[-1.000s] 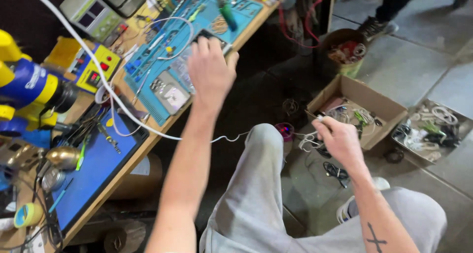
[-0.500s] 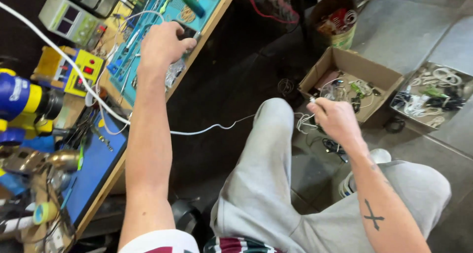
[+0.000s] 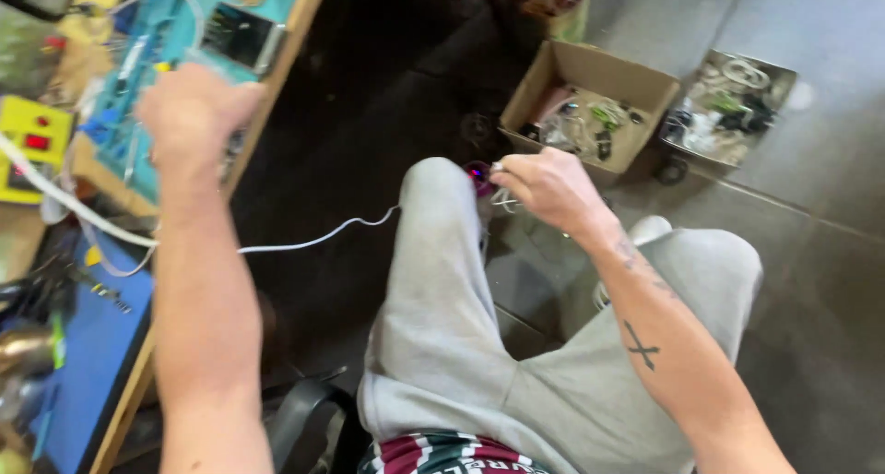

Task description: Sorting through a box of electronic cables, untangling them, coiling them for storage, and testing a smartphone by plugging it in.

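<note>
My left hand [image 3: 189, 114] hovers over the teal work mat [image 3: 138, 151] on the wooden workbench, seen from the back with its fingers curled under; whether it holds anything is hidden. A dark flat device [image 3: 241, 37] lies just beyond it at the bench edge. My right hand [image 3: 546, 184] is beside my left knee, pinched on thin white wires [image 3: 505, 197]. A white cable [image 3: 313, 240] runs from the bench across the dark gap toward that knee. A small purple-lit part [image 3: 477, 171] shows between knee and hand.
An open cardboard box [image 3: 636, 77] of small parts and wires sits on the floor beyond my right hand, with a metal tray [image 3: 779, 73] of cables next to it. A yellow box with red buttons [image 3: 28, 147] and a blue mat [image 3: 78, 363] are on the bench. A black chair arm [image 3: 300, 409] is below.
My left hand has drawn back from the dark device at the bench edge toward me. My right hand stays by the knee on the wires. The view has tilted down and right.
</note>
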